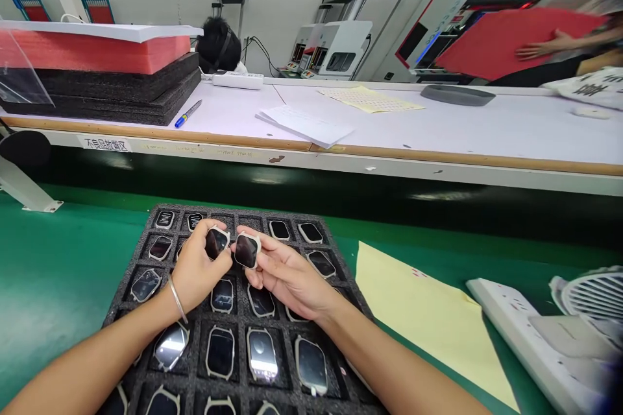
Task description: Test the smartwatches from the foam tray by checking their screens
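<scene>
Two strapless smartwatches with dark square screens are held up side by side over a foam tray (335, 227). My left hand (197, 266), with a silver bangle at the wrist, is closed on one smartwatch (217, 243). Fingers and thumb of my right hand (292, 272) grip the other smartwatch (246, 251) by its edges. Beneath them, the black tray's square pockets hold several more watches, such as a watch with a bright reflection (262, 355) and a dark-screened watch (220, 352). My hands and forearms hide some pockets.
Right of the tray lie a yellow sheet (423, 318), a white power strip (511, 318) and a small fan (588, 295). Across the raised shelf are stacked red and black foam (102, 78), a pen (188, 114) and papers (306, 124). Another person's hand (545, 45) touches a red sheet.
</scene>
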A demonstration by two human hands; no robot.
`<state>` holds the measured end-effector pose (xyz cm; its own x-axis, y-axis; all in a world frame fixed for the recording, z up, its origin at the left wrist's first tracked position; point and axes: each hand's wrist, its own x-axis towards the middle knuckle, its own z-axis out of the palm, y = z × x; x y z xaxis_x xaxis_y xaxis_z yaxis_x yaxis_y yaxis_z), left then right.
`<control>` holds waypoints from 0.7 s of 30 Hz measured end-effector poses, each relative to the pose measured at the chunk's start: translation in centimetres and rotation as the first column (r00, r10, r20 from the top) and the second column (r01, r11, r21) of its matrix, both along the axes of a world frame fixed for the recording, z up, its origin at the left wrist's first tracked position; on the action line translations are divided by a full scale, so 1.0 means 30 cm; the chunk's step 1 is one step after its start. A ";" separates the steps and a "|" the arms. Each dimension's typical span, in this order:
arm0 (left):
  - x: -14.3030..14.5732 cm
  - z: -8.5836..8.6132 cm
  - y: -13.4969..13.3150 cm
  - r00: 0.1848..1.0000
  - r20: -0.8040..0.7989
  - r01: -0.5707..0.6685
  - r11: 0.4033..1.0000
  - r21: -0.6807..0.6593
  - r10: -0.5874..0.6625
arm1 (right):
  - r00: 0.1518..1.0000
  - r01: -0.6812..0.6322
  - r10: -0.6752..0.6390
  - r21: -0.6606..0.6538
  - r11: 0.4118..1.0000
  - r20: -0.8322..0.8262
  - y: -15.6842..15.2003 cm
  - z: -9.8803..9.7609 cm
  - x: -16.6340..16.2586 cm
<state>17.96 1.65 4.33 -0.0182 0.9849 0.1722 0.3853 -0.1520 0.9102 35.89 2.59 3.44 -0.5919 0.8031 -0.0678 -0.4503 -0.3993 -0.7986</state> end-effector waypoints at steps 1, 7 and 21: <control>0.002 0.001 -0.002 1.000 0.002 0.000 1.000 0.002 0.000 | 1.000 0.001 -0.001 -0.002 1.000 0.003 0.000 0.001 0.000; 0.002 0.006 -0.006 1.000 0.000 -0.021 0.999 0.035 0.021 | 1.000 -0.017 0.017 0.011 1.000 0.011 0.000 0.000 0.002; 0.000 -0.013 -0.007 1.000 0.012 0.012 1.000 0.004 -0.012 | 0.999 -0.034 0.034 0.009 0.999 0.002 0.004 -0.010 0.001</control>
<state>17.95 1.44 3.93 -0.0087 0.9843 0.1761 0.3728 -0.1602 0.9140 35.91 2.72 3.15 -0.6191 0.7829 -0.0615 -0.4348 -0.4070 -0.8033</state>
